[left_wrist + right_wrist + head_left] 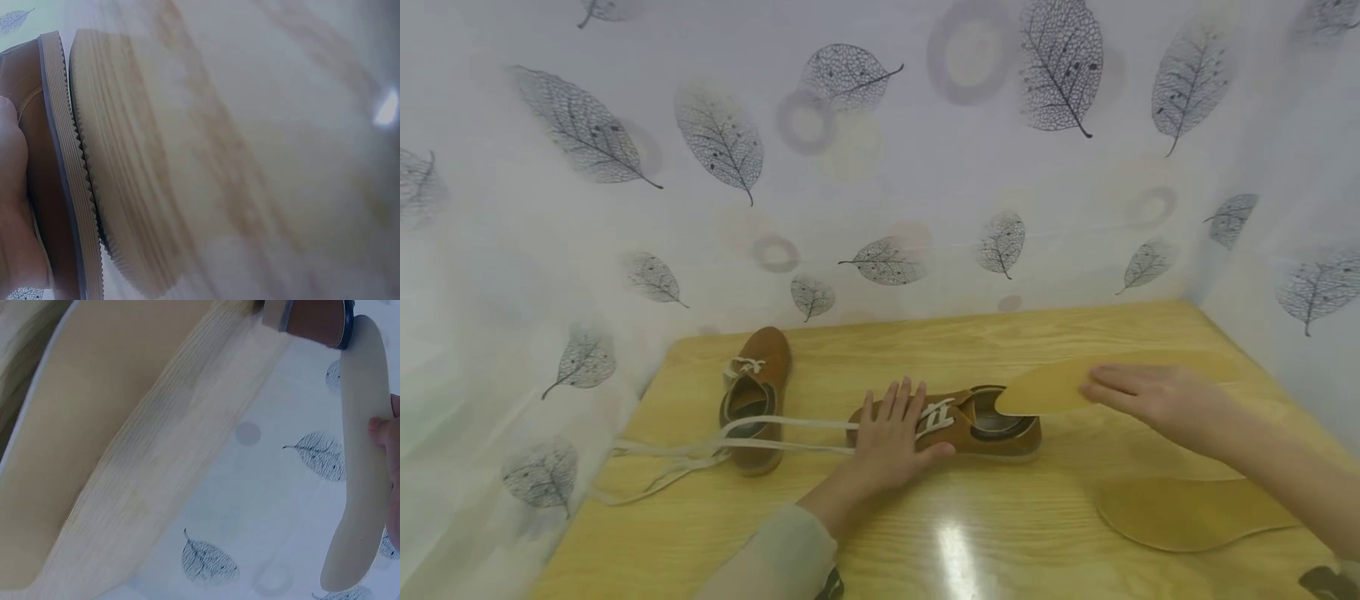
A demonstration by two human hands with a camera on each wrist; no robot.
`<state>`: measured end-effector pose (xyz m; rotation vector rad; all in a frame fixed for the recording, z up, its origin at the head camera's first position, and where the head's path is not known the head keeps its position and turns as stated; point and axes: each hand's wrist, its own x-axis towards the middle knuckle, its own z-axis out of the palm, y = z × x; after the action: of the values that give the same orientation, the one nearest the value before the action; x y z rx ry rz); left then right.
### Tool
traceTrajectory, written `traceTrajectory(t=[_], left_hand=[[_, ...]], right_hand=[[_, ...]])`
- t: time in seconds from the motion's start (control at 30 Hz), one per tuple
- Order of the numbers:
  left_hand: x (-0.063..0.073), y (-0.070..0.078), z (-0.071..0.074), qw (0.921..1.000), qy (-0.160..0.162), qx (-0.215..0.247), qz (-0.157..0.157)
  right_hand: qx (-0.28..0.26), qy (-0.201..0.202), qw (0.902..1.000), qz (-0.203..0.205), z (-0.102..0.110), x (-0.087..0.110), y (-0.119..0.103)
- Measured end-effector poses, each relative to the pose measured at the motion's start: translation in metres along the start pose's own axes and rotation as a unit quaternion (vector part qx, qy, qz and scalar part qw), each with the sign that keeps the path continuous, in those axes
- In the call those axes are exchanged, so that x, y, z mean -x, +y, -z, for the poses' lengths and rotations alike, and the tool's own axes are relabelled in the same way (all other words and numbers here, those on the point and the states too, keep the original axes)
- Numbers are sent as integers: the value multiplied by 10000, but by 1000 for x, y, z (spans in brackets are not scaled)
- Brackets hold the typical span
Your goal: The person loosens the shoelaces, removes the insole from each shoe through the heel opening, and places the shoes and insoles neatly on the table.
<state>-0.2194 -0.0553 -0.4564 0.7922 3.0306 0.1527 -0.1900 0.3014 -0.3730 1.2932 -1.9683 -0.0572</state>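
Observation:
A brown lace-up shoe (966,440) lies on its sole with its toe to the left and its opening to the right. My left hand (887,442) rests across its toe, fingers extended and thumb out to the side. In the left wrist view, the shoe's ridged sole edge (69,156) shows beside that hand. A tan insole (1052,387) is pinched between the fingers and thumb of my right hand (1172,404). One end of this insole overlaps the shoe's opening. The right wrist view shows the held insole (365,456) from its pale side.
Another brown shoe (777,354) stands at the left, toe pointing away. Long pale laces (805,422) stretch from the gripped area across it to the table's left edge. A second insole (1187,512) lies at the right front of the wooden table (1037,533). Leaf-patterned sheeting (880,183) surrounds the table.

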Motion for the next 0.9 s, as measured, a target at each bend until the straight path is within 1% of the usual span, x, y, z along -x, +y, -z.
traceTrajectory(t=[0.2,0.5,0.67,0.9], left_hand=[[0,-1,0,10000,6,62,-32],[1,-1,1,10000,27,79,-48],[0,-1,-1,9999,75,56,-67],[0,-2,-3,9999,105,43,-72]], right_hand=[[-329,105,9994,-93,10,16,10],[-269,-257,9991,-208,18,43,21],[-128,-274,9995,-130,15,58,24],[-234,-189,9995,-53,4,78,21]])
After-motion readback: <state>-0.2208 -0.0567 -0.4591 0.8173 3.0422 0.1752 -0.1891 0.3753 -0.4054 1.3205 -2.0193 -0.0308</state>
